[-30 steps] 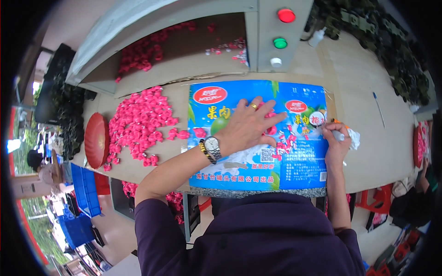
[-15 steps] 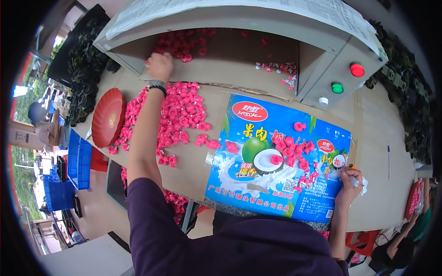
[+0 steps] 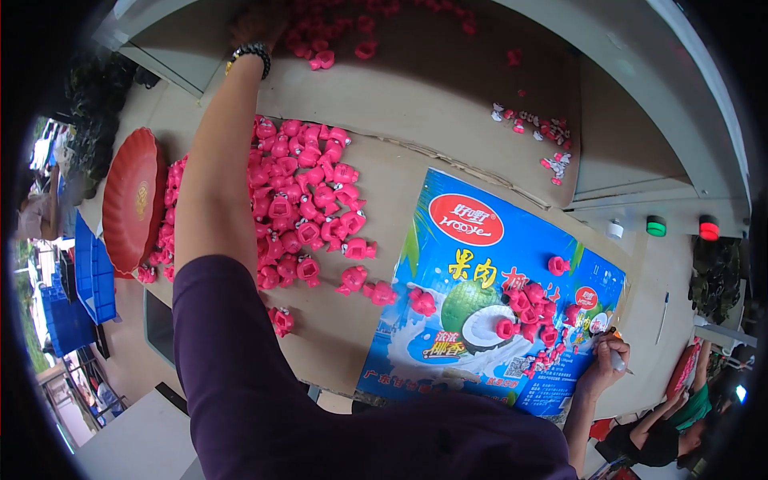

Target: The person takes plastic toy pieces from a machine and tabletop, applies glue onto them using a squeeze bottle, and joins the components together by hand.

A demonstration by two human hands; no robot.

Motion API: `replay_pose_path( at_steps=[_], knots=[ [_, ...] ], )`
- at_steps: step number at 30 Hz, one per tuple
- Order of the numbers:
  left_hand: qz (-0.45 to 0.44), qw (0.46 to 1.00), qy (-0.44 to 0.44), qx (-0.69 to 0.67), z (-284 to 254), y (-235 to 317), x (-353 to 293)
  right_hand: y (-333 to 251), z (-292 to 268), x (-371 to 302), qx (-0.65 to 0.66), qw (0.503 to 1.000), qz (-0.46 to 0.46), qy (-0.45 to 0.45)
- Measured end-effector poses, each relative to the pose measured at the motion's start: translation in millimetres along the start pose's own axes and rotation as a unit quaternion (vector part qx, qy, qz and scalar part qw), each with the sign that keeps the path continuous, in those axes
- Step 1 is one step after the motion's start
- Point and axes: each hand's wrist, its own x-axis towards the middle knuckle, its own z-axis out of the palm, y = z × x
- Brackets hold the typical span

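My left hand (image 3: 260,26), its fingers too shadowed to tell apart or together, now reaches deeper into the grey cabinet (image 3: 632,128), apparently bringing the pink pieces (image 3: 322,61) there within grasp, while my right hand (image 3: 600,370) stays clamped on a pale bottle-like tool (image 3: 617,361).

Surface (image 3: 392,228): tan sheeting, with a ragged seam running along the foot of the grey housing (image 3: 624,144). Housing stands over the far side; interior in shade. Row on its front, left to right: white knob (image 3: 614,230), green button (image 3: 656,226), red button (image 3: 709,227). Floor (image 3: 132,324): pale beige, visible at left. Two blue crates, (image 3: 94,260) and (image 3: 66,316), near the surface's left end. Lower left: pale table (image 3: 128,436), dark strip along its edge. Far left: window (image 3: 34,340), overexposed daylight, green beyond. Upper left: dark heap (image 3: 92,124), contents too dim to identify. Right rim: small bluish-white glare (image 3: 742,393), source unclear.
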Motion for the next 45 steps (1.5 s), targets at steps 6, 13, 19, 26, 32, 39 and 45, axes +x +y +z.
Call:
replay_pose_path(
  at_steps=[6, 13, 19, 26, 32, 39, 45],
  knots=[
    [-0.012, 0.993, 0.118, 0.006, 21.7, -2.1, 22.8, -1.0, 5.3, 0.0, 0.021, 1.0, 0.004, -0.002],
    [0.269, 0.946, 0.011, -0.179, 4.2, 77.7, -30.5, 0.4, 9.7, -0.5, 0.032, 0.999, -0.017, -0.025],
    [0.247, 0.955, 0.052, -0.158, -36.2, 103.2, -59.1, -0.8, 1.4, -1.8, 0.024, 1.0, -0.011, -0.005],
    [0.21, 0.962, -0.05, -0.166, -29.5, 94.8, -31.2, 2.7, 1.0, 0.0, 0.006, 1.0, 0.005, 0.015],
    [0.232, 0.954, -0.058, -0.182, -15.6, 99.1, -13.8, -2.9, 5.0, -2.4, 0.013, 1.0, 0.011, 0.02],
    [0.242, 0.952, -0.069, -0.176, -21.3, 63.3, -9.4, -2.9, 9.7, -2.2, 0.014, 1.0, 0.013, 0.014],
    [0.231, 0.956, -0.079, -0.163, -21.3, 26.6, 3.4, -3.7, 7.5, -0.1, 0.005, 1.0, -0.004, 0.007]
  ],
)
